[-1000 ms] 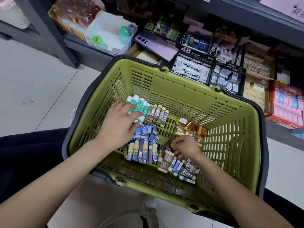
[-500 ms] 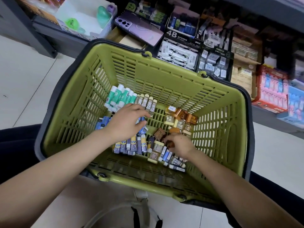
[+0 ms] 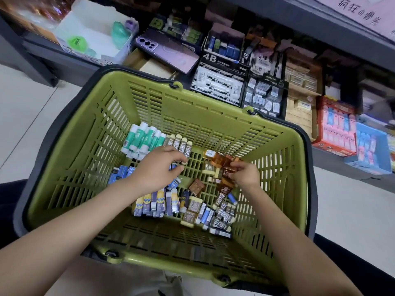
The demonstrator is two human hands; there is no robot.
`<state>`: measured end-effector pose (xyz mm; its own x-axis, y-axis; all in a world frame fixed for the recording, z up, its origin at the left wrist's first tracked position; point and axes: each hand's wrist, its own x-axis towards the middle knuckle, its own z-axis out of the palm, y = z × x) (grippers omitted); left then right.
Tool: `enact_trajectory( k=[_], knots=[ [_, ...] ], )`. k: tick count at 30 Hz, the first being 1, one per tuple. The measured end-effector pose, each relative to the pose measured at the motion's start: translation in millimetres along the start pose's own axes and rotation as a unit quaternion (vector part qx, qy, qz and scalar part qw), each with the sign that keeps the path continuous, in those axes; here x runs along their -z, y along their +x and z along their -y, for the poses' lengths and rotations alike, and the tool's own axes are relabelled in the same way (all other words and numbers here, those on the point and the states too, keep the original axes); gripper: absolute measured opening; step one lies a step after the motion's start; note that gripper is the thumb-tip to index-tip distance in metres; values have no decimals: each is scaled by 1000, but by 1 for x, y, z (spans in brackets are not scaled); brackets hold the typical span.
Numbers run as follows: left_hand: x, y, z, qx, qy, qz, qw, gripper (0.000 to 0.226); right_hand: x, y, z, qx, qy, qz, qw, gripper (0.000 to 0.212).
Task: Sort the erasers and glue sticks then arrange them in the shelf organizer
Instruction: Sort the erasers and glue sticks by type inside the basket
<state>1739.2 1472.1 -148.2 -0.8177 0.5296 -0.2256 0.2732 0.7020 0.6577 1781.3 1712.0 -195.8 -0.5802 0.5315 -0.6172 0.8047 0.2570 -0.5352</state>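
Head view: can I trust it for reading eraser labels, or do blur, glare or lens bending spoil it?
Head view, centre: sharp; the 2B print on the grey-sleeved erasers in the olive-green plastic basket reads, and the right hand pinching a brown-wrapped eraser is crisp. Head view, corners: smeared, worst at top left. Head view overall: wide-lens bowing of the grey shelf edge, even light, no harsh glare.

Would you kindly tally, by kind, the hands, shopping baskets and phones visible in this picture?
Hands: 2, the left hand and the right hand, which pinches a brown eraser
Green basket: 1
Phone: 1
Total: 4
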Motion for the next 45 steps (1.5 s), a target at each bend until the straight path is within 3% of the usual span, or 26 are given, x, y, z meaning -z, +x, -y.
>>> enact_trajectory(
  k=[4,9,12,16,20,23,25,31,35,38,40,45],
  knots=[
    [-3,3,0,9,-10,9,1000,25,1,1,-7,96,-136,-74,983,37],
    [-3,2,4,19,-24,5,1000,23,-8,-17,-14,149,-251,-150,944,20],
    [-2,4,3,31,-48,5,998,21,-22,-26,-22,182,-305,-109,929,19],
    [-3,5,2,48,-97,1,994,18,-25,-27,-33,146,-372,-34,916,40],
    [-18,15,0,57,-103,18,993,16,-27,-30,-33,122,-331,33,935,16],
    [-43,32,-7,42,-67,85,993,20,-12,-27,-19,59,-145,13,988,16],
    [-60,44,-10,50,-60,120,990,23,3,-22,-3,36,-17,-18,999,12],
    [-98,61,-11,96,2,205,974,43,20,-2,22,-14,130,37,991,54],
    [-110,60,-7,88,55,217,971,50,22,-5,12,-29,184,-19,982,55],
    [-113,61,-9,74,86,229,967,44,13,-18,0,-38,167,-36,985,21],
    [-113,62,-12,69,110,229,965,41,1,-25,-12,-11,58,-13,998,9],
    [-106,62,-6,108,43,192,974,39,-24,-25,-35,74,-144,31,986,32]
  ],
)
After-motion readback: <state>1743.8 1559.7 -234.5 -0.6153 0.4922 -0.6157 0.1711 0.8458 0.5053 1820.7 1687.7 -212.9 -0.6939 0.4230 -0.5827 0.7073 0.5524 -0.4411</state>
